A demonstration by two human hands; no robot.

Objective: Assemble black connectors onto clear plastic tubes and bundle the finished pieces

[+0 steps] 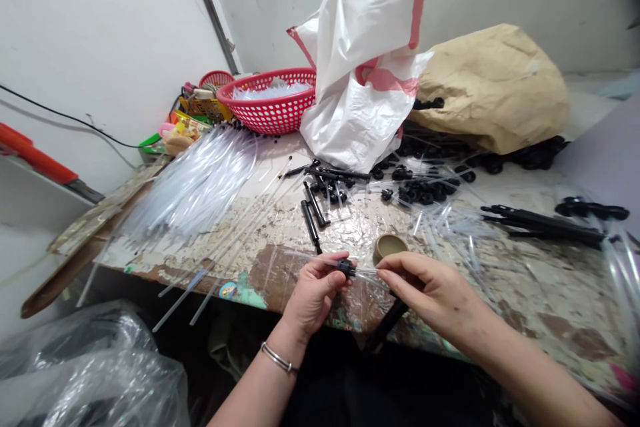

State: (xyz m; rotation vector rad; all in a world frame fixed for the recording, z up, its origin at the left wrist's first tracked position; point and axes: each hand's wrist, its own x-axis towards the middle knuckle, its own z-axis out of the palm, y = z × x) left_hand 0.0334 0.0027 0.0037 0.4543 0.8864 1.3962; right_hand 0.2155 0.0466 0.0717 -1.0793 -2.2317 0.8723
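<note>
Near the table's front edge, my left hand (315, 293) pinches a small black connector (345, 267) between thumb and fingers. Thin clear tubes (366, 273) extend from the connector's right side, and my right hand (420, 283) grips their far ends. A clear tube also shows to the left of my left hand. Behind my right hand sits a small round brown cup (389, 247), partly covered by the fingers. Below that hand a black tube (385, 327) slants down over the table edge. Black rods (309, 220) lie just beyond my left hand.
A bundle of long clear tubes (195, 180) covers the left side. Behind stand a red basket (273, 107), a white sack (360, 73) and a brown paper bag (495, 87). Black parts (420, 188) lie mid-table, with black tubes (545, 223) at right.
</note>
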